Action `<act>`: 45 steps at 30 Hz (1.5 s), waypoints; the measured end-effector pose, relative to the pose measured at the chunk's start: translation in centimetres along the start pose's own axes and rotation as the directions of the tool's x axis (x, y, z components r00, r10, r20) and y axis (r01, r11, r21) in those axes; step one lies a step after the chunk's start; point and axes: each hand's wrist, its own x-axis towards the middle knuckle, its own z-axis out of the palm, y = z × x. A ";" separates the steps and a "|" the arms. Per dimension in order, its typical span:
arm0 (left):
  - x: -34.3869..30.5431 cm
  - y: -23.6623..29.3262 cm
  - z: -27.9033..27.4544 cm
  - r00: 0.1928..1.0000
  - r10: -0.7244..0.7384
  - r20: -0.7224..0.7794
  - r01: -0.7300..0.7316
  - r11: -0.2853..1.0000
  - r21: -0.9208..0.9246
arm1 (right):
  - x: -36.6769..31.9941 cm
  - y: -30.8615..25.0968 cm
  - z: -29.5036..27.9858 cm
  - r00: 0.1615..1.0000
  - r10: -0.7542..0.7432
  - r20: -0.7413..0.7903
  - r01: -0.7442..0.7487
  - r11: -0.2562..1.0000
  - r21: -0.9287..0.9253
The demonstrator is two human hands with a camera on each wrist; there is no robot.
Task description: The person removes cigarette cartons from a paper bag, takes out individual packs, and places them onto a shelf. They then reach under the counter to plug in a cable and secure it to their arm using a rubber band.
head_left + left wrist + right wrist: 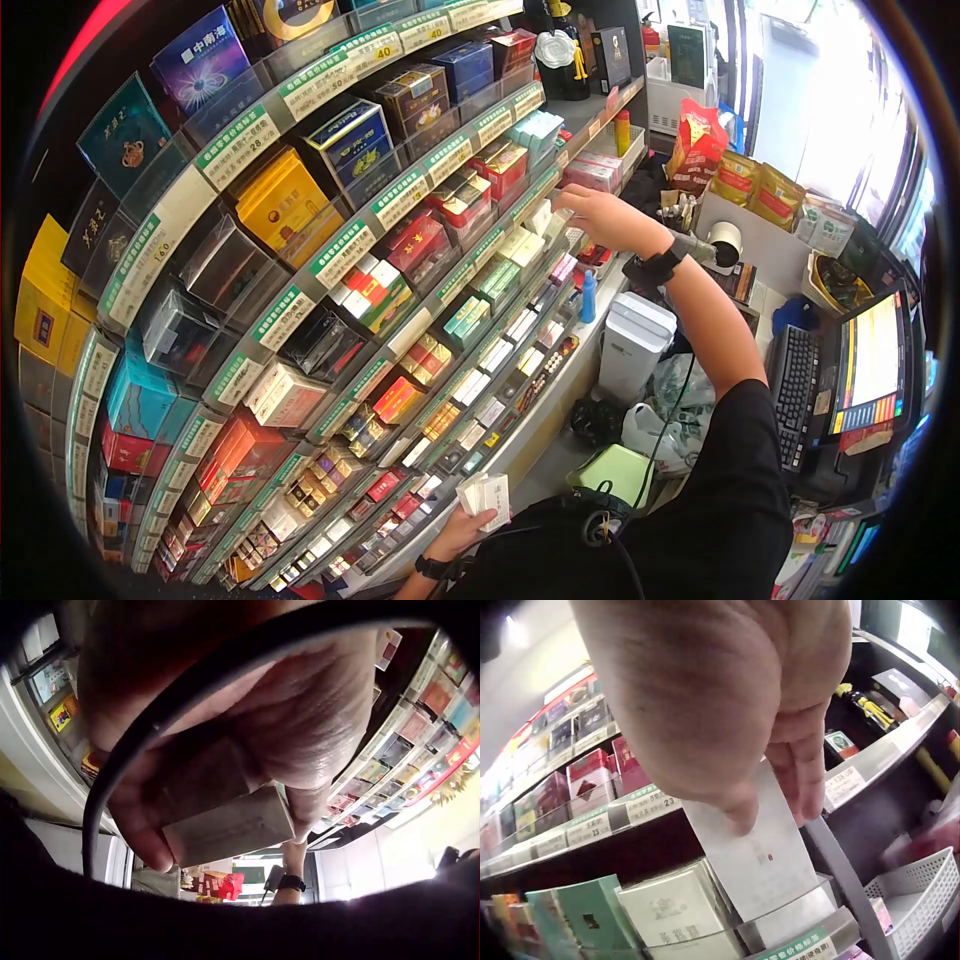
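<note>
**Pinching a white pack (761, 862) at the rack (175, 206)**

Reaching with the right hand (612, 220) to the lower tiers near the rack's far end, with a black watch (657, 264) on the wrist. Grasping the pack between thumb and fingers (804, 769), with the thumb pressed to the printed face. Holding it upright with a slight tilt, with the lower edge at the clear lip of a rack slot; impossible to say whether fully seated there.

Holding other packs (488, 498), also white, in the left hand (465, 530), with fingers curled round them, just in front of the rack's lowest tiers.

With cream packs (675, 911) just beside the pinched one on the same rack tier, and green packs (589, 922) farther along it. With a blue bottle (588, 298) near the rack's front edge, then a white bin (637, 340) and a light green bin (612, 472) in front of the rack. With a white basket (928, 911) just past the rack's far end, and a red bag (697, 145) and gold bags (760, 190) farther off. Across from the rack, with a keyboard (797, 395) beside a lit monitor (872, 360).
</note>
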 end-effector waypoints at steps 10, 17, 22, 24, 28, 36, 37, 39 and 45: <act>0.0 -1.7 -1.5 1.000 0.010 -0.025 -0.009 0.999 0.052 | 1.5 -0.3 -0.5 0.983 -0.061 0.176 0.094 0.978 -0.188; 0.9 -1.5 -1.1 0.999 -0.037 0.026 0.034 0.996 0.078 | 1.3 0.6 3.3 0.983 -0.135 0.120 0.171 0.908 -0.382; 1.2 -0.8 -0.7 1.000 -0.030 -0.003 0.030 0.998 0.050 | -2.0 -2.5 5.9 0.900 -0.158 -0.407 0.006 0.936 -0.351; 2.0 0.2 -0.9 0.990 0.089 0.108 -0.121 0.931 0.345 | -5.1 -6.3 9.3 0.883 -0.084 -0.462 0.016 0.989 -0.150; 3.6 3.0 0.8 0.950 0.223 0.219 -0.306 0.805 0.508 | -10.7 -15.3 13.6 0.929 -0.256 0.267 0.003 0.727 0.686; 4.5 3.6 3.6 0.982 0.141 0.126 -0.142 0.990 -0.001 | -12.0 -14.2 14.6 0.924 -0.200 0.327 -0.115 0.669 0.735; 4.6 3.4 3.4 0.982 0.139 0.131 -0.140 0.990 -0.002 | -11.8 -13.5 13.3 0.912 -0.221 0.346 -0.123 0.657 0.744; 4.8 2.7 3.0 0.947 0.172 0.270 -0.148 0.983 -0.108 | -10.8 -10.6 9.7 0.976 -0.120 0.183 -0.004 0.826 0.564; 3.9 2.0 2.9 0.970 0.130 0.205 -0.130 0.991 -0.011 | -4.5 -1.8 -0.7 0.983 -0.012 -0.183 0.029 0.996 0.088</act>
